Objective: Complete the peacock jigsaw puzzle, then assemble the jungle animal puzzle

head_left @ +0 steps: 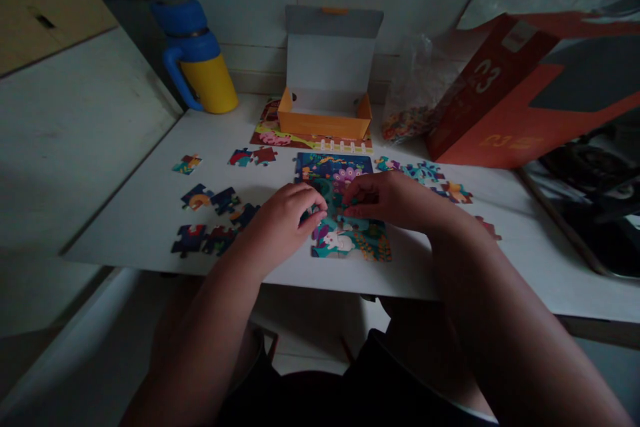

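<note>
A partly joined jigsaw puzzle [345, 240] lies near the table's front edge, with a white rabbit at its lower left and a purple flower higher up. My left hand [287, 220] is over its left side, thumb and forefinger curled nearly together. From the right, my right hand [387, 197] reaches over the puzzle, its fingers bent toward the thumb. The fingertips of both hands face each other above the teal middle part. Whether a piece is between the fingers of either hand is too dark to tell. Loose puzzle pieces [193, 238] lie left of my left hand.
More puzzle pieces [425, 173] lie to the right, partly behind my right arm. An open orange box [325, 123] stands on a picture sheet [270, 137] at the back. Around are a blue-and-yellow jug [210, 80], a plastic bag of pieces [407, 117] and a large red-orange box [500, 100].
</note>
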